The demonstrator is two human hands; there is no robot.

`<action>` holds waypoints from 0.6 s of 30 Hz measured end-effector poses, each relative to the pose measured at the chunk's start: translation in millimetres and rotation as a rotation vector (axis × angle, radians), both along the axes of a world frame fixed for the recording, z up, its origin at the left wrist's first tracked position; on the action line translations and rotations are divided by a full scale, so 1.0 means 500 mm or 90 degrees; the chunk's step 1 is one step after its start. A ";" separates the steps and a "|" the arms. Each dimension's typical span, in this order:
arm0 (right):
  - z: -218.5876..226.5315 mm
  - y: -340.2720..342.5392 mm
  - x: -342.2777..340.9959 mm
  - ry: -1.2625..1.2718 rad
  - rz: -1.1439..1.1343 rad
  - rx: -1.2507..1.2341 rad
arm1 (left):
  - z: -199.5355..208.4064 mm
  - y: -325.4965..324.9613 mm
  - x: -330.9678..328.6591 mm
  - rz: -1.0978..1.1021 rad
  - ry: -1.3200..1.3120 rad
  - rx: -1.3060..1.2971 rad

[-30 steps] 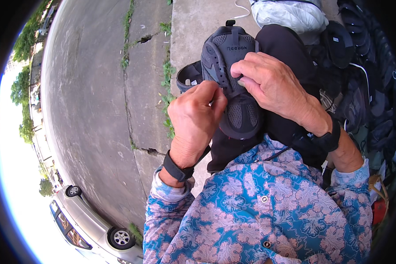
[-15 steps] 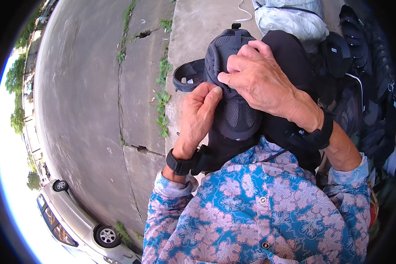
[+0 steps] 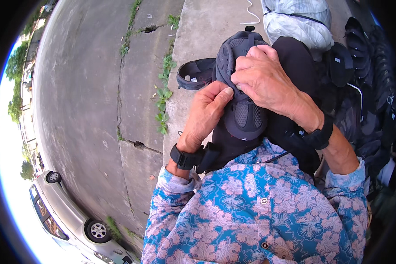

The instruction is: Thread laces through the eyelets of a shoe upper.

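Observation:
A dark grey sneaker (image 3: 247, 123) with mesh panels rests across my lap, toe toward me and its tongue pointing away. At its lacing edge, the thumb and forefinger of my left hand (image 3: 207, 110) are pinched together. My right hand (image 3: 270, 81) lies over the middle of the sneaker, fingers curled closed close beside the left fingertips. What is pinched in either hand is too small or hidden to make out. Left of the sneaker sits another dark shoe (image 3: 183, 83), its opening facing up and a small white label inside.
A white plastic bag (image 3: 299, 28) tied with a dark band stands beyond my knees, near a thin white cord (image 3: 252, 17). Many dark shoes (image 3: 378, 83) are piled along the right. Weeds (image 3: 164, 94) line the concrete ledge at left; a silver car (image 3: 70, 215) is parked farther off.
The right thumb has tucked in and the right fingers have closed nearer the lacing edge. My left hand keeps its pinch there. The whole view has shifted slightly.

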State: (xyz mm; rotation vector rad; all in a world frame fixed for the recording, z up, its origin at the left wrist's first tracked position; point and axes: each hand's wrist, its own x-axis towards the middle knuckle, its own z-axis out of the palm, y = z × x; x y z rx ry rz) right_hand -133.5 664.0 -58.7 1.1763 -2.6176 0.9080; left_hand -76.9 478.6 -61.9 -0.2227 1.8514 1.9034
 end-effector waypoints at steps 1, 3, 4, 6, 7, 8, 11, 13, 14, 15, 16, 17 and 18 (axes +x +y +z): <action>0.003 0.002 0.001 0.001 -0.004 -0.002 | 0.001 0.002 0.001 -0.004 0.001 -0.002; 0.008 0.012 0.004 0.044 -0.003 0.029 | -0.001 0.010 0.002 0.006 0.049 -0.032; 0.011 0.017 0.007 0.043 -0.009 0.030 | -0.001 0.012 0.001 -0.001 0.048 -0.031; 0.027 0.029 0.013 0.136 -0.034 0.010 | 0.009 0.015 0.000 0.018 0.033 -0.059; 0.035 0.042 0.005 0.190 -0.066 0.004 | 0.009 0.013 0.003 0.018 0.032 -0.062; 0.040 0.074 -0.013 0.210 -0.105 0.027 | 0.007 0.010 0.006 0.037 0.035 -0.068; 0.026 0.231 -0.069 0.233 -0.266 0.157 | 0.024 0.014 -0.014 -0.003 -0.020 -0.110; 0.020 0.245 -0.065 0.195 -0.296 0.195 | 0.023 0.026 -0.014 0.096 0.368 -0.374; 0.013 0.241 -0.054 0.194 -0.293 0.167 | 0.036 0.022 -0.018 0.079 0.520 -0.553; 0.016 0.222 -0.034 0.189 -0.292 0.139 | 0.061 0.032 -0.022 0.070 0.545 -0.565; 0.022 0.204 -0.015 0.171 -0.267 0.114 | 0.071 0.037 -0.021 0.017 0.468 -0.490; 0.029 0.184 0.002 0.157 -0.241 0.050 | 0.079 0.043 -0.019 -0.035 0.391 -0.416; 0.037 0.165 0.021 0.106 -0.198 0.048 | 0.096 0.057 -0.018 -0.084 0.323 -0.391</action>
